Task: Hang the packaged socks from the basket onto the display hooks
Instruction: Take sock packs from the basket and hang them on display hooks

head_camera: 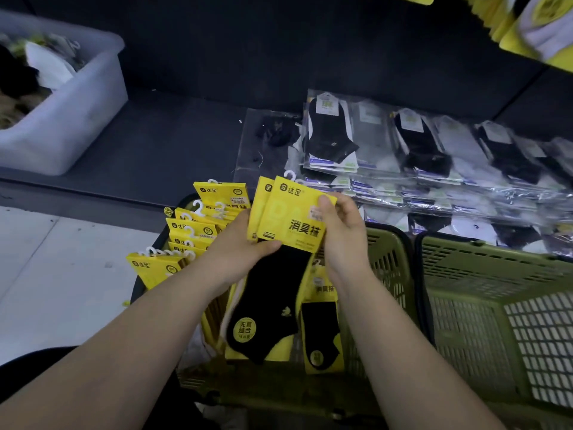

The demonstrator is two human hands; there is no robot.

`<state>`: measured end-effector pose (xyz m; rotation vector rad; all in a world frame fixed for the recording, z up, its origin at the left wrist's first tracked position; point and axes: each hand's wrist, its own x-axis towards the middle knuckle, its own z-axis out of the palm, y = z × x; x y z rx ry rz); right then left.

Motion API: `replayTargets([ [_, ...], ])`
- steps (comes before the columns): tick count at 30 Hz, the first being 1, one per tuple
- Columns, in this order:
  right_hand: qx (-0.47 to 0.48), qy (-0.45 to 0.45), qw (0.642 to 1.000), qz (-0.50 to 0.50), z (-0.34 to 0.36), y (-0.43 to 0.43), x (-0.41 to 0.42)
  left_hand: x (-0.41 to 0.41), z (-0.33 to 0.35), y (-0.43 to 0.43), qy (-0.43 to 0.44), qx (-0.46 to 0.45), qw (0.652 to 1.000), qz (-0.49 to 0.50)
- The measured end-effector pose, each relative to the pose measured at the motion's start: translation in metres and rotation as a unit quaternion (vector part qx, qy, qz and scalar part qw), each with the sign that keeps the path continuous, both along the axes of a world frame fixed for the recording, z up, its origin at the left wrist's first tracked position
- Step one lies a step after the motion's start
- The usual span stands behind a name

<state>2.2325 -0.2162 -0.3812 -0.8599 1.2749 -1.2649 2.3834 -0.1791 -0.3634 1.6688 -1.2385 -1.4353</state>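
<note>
Two sock packs (288, 212) with yellow header cards and black socks hang between my hands above the green basket (387, 262). My left hand (238, 246) grips their lower left edge, thumb across the front. My right hand (341, 231) pinches the right edge of the front card. More yellow-carded sock packs (192, 234) with white plastic hooks stand in rows in the basket's left part, and another black pair (321, 333) lies below. Hung yellow packs (536, 29) show at the top right; the display hooks themselves are hidden.
A second green basket (496, 305) stands to the right. Clear-bagged black and white socks (418, 150) are stacked on the dark shelf (173, 144) behind. A translucent bin (71, 113) with mixed socks sits at the shelf's left. Pale floor (46, 274) lies at the lower left.
</note>
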Motion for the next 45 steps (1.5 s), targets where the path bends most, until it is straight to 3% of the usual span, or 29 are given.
replayTargets([
  [2,0.004,0.105,0.995,0.002,-0.016,-0.004,-0.023,0.007,-0.002,-0.004,-0.077,-0.041,0.996,0.033],
  [4,0.06,0.269,0.958,0.082,-0.041,-0.002,-0.053,0.015,-0.002,-0.008,-0.127,-0.068,0.988,0.06],
  [7,0.192,0.415,0.833,0.312,-0.096,0.016,-0.083,0.023,-0.005,-0.013,-0.135,-0.071,0.985,0.075],
  [9,0.265,0.434,0.772,0.381,-0.131,0.029,-0.088,0.022,-0.006,-0.013,-0.13,-0.062,0.987,0.066],
  [10,0.291,0.423,0.776,0.368,-0.145,0.033,-0.087,0.021,-0.007,-0.013,-0.129,-0.058,0.988,0.059],
  [14,0.318,0.362,0.86,0.17,-0.182,0.027,-0.08,0.022,-0.014,-0.012,-0.14,-0.045,0.988,0.041],
  [19,0.327,0.28,0.9,0.068,-0.201,0.001,-0.077,0.025,-0.015,-0.014,-0.129,-0.019,0.991,0.039],
  [23,0.348,0.277,0.891,0.089,-0.2,-0.001,-0.091,0.024,-0.016,-0.015,-0.126,-0.009,0.992,0.029],
  [35,0.317,0.134,0.925,0.159,-0.129,0.013,-0.105,0.016,-0.009,-0.012,-0.075,-0.012,0.997,0.024],
  [37,0.276,0.099,0.94,0.176,-0.104,0.017,-0.103,0.016,-0.007,-0.013,-0.06,-0.01,0.997,0.046],
  [40,0.16,-0.058,0.973,0.155,-0.062,0.015,-0.1,0.015,-0.006,-0.013,0.008,0.004,0.996,0.087],
  [42,0.087,-0.13,0.977,0.147,-0.035,0.007,-0.087,0.012,-0.004,-0.011,0.066,0.019,0.992,0.104],
  [45,0.023,-0.097,0.99,0.099,-0.016,-0.005,-0.046,0.008,-0.004,-0.009,0.118,0.026,0.984,0.132],
])
